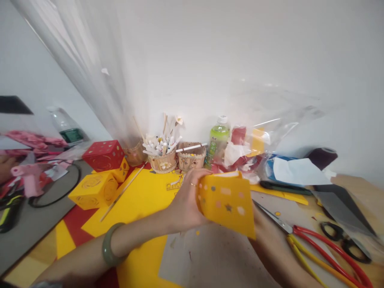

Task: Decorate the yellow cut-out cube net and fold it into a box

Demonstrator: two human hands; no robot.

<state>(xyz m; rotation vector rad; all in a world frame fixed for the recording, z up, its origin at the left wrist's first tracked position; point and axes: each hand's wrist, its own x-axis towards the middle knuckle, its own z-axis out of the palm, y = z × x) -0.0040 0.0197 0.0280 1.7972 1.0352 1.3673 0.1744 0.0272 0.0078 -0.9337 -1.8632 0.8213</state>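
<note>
My left hand [187, 202], a green bangle on its wrist, is closed around the left end of a yellow paper box [223, 204] with small cutout shapes, among them a star and several dots. The box is held up in the air over the work surface, tilted, its right edge standing out like a flap. My right hand [258, 220] is behind the right side of the box, which hides its fingers, so its grip does not show. Left of my hands stand a finished-looking yellow paper box [93, 191] and a red one [104, 155].
Yellow sheets [144, 196] lie over a grey mat [195, 260]. Red-handled scissors [324, 240], black-handled scissors [345, 240] and a utility knife [285, 187] lie right. A pen basket [163, 162] and green bottle [218, 138] stand behind; a pink glue gun [30, 178] is left.
</note>
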